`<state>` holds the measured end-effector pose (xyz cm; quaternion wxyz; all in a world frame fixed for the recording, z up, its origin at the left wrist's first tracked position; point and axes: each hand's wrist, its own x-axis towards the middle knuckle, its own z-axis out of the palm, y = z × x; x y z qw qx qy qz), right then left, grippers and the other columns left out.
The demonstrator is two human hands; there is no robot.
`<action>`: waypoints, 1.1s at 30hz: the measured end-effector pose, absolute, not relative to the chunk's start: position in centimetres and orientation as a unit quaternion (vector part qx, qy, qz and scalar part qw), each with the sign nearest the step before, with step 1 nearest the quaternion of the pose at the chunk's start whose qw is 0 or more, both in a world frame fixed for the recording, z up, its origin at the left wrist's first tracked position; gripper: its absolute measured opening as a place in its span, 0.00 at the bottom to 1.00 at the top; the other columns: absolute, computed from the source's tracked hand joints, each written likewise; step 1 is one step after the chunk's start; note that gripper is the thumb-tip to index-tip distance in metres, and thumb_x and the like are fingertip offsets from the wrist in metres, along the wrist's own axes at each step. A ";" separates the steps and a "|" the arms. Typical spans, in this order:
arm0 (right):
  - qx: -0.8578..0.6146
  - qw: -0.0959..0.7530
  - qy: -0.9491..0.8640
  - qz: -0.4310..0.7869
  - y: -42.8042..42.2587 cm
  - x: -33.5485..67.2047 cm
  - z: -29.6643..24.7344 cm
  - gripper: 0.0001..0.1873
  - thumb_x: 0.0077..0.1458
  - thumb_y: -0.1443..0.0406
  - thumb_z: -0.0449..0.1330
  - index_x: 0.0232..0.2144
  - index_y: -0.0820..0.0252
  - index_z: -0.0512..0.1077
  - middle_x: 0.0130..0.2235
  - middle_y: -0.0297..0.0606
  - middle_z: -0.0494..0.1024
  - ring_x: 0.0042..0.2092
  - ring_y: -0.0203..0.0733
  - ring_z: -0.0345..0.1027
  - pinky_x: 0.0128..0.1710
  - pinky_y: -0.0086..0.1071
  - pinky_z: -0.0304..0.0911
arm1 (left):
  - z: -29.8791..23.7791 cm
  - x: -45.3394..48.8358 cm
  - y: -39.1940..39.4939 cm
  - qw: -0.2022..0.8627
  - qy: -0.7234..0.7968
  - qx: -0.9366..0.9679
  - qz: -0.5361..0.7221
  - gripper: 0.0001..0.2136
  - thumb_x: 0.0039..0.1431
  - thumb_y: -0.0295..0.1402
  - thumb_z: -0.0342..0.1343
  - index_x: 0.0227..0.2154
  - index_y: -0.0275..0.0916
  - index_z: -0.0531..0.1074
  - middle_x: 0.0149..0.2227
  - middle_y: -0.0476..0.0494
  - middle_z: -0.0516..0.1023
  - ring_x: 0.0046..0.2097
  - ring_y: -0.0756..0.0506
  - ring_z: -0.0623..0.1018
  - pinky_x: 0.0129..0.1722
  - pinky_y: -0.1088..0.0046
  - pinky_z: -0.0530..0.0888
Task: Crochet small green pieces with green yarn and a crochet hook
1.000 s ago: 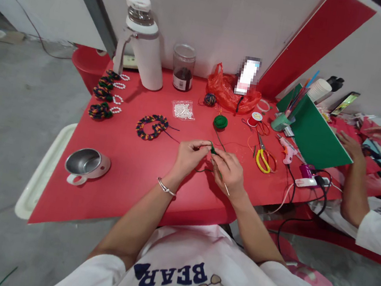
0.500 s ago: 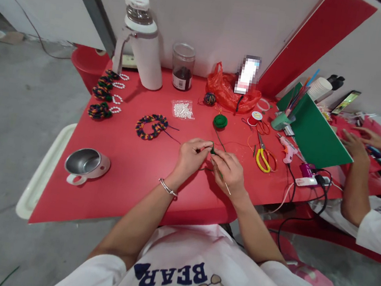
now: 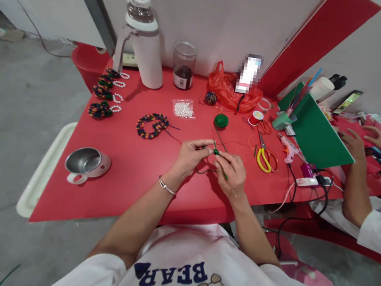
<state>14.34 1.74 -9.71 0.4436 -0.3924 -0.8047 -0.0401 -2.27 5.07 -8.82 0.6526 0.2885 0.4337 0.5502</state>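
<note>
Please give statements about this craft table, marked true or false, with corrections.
1. The left hand and the right hand both pinch a green cord. True.
2. The yellow scissors lie left of the left hand. False: they lie right of the right hand.
3. The steel bowl stands left of both hands. True.
4. The green yarn ball sits inside the glass jar. False: it lies on the red table.

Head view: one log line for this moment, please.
left hand: pinching green cord | right hand: pinching green cord | nearby: green ball, yellow scissors | surface: red table
</note>
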 end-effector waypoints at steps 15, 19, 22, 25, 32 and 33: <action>-0.386 0.496 -0.775 -0.057 1.4 14.3 -11.0 0.18 0.66 0.69 0.59 0.56 0.51 0.74 0.48 0.47 0.82 0.49 0.48 0.78 0.47 0.45 0.74 | -8.5 -0.8 4.0 0.547 0.407 0.350 0.642 0.13 0.41 0.31 0.73 0.34 0.39 0.86 0.29 0.47 0.80 0.32 0.52 0.74 0.33 0.76 0.71; -0.381 0.513 -0.766 -0.068 1.2 14.2 -11.0 0.18 0.66 0.69 0.59 0.56 0.51 0.73 0.48 0.45 0.82 0.48 0.46 0.78 0.47 0.43 0.75 | -8.2 -1.1 4.1 0.662 0.367 0.276 0.592 0.17 0.38 0.32 0.75 0.35 0.36 0.85 0.24 0.50 0.76 0.21 0.57 0.63 0.21 0.79 0.60; -0.377 0.520 -0.763 -0.074 1.1 14.2 -10.9 0.18 0.66 0.69 0.60 0.56 0.51 0.73 0.48 0.44 0.82 0.48 0.45 0.78 0.46 0.42 0.76 | -8.0 -1.5 4.3 0.745 0.327 0.230 0.534 0.19 0.35 0.31 0.76 0.34 0.34 0.84 0.19 0.54 0.70 0.17 0.60 0.55 0.18 0.80 0.50; -0.369 0.516 -0.768 -0.085 1.1 14.2 -10.8 0.19 0.65 0.70 0.60 0.56 0.51 0.73 0.47 0.45 0.82 0.48 0.46 0.78 0.45 0.42 0.76 | -7.9 -1.7 4.4 0.770 0.309 0.209 0.517 0.18 0.33 0.30 0.76 0.32 0.34 0.83 0.17 0.56 0.67 0.17 0.60 0.54 0.18 0.81 0.49; -0.378 0.520 -0.762 -0.077 1.4 14.1 -10.6 0.18 0.65 0.69 0.60 0.55 0.51 0.74 0.47 0.45 0.83 0.47 0.47 0.79 0.46 0.43 0.77 | -8.1 -0.6 3.9 0.681 0.366 0.222 0.594 0.20 0.35 0.28 0.75 0.37 0.35 0.84 0.24 0.52 0.75 0.20 0.58 0.62 0.20 0.79 0.56; -0.380 0.521 -0.760 -0.080 1.3 14.0 -10.7 0.18 0.66 0.69 0.59 0.56 0.51 0.74 0.48 0.45 0.83 0.48 0.47 0.79 0.46 0.43 0.77 | -8.1 -0.6 3.9 0.689 0.361 0.215 0.591 0.19 0.36 0.28 0.75 0.37 0.35 0.84 0.24 0.52 0.76 0.20 0.59 0.61 0.20 0.80 0.56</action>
